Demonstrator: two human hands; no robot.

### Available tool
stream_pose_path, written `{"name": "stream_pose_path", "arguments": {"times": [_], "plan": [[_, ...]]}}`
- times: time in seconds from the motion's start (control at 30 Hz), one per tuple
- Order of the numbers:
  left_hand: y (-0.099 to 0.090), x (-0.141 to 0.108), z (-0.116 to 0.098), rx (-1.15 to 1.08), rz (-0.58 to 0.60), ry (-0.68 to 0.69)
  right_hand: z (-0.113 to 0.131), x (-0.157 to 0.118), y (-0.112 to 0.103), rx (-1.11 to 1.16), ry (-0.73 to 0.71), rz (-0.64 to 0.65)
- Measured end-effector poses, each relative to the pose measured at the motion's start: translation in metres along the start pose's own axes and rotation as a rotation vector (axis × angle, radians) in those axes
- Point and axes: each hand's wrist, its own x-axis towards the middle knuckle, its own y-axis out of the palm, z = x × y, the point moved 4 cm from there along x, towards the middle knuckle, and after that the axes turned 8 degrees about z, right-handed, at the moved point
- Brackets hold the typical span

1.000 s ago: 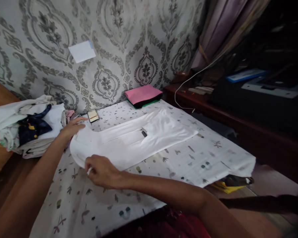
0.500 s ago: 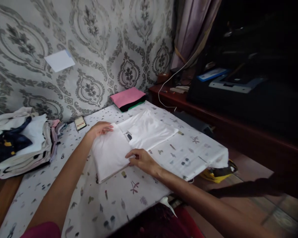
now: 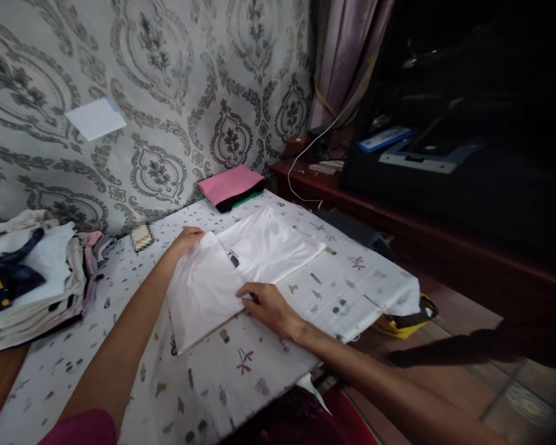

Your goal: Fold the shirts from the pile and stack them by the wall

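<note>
At the left edge of the worktop, a pile of folded clothes is standing in uneven layers, and a dark navy garment is lying over its near side. A white card is showing flat against the patterned wall, above the rear edge. Below it, a small pale item is lying near the rear edge, its face blurred. The left hand is touching the rear corner of the folded section of a white garment; its thumb is hidden, so whether its fingers are clamped cannot be told. The white garment is occupying the middle of the worktop, its left part lying doubled over and its right part spreading flat toward the right edge. A dark label is showing just beside the fold line. At the rear right corner, a pink folded cloth is resting on black and green layers. The right hand is pinching the near end of the fold line, its fingers closing on the fabric. Beyond the right edge, dark red furniture is standing, and a yellow item is lying below the near right corner.
</note>
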Motion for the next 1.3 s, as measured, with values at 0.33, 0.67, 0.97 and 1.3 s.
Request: {"name": "stream_pose_path", "arguments": {"times": [0.33,0.67,0.97,1.3], "plan": [[0.014,0.004,-0.006,0.176,-0.03,0.068,0.002,0.003,-0.002,-0.094,-0.025,-0.008],[0.031,-0.058,-0.007,0.497,-0.12,0.179,0.01,0.003,-0.014,-0.48,0.037,-0.084],[0.07,-0.178,0.014,0.573,0.056,0.357,0.059,0.137,0.031,-0.693,-0.144,0.147],[-0.07,-0.077,0.072,0.28,-0.199,-0.039,0.021,0.186,0.064,-0.844,-0.102,0.098]]}}
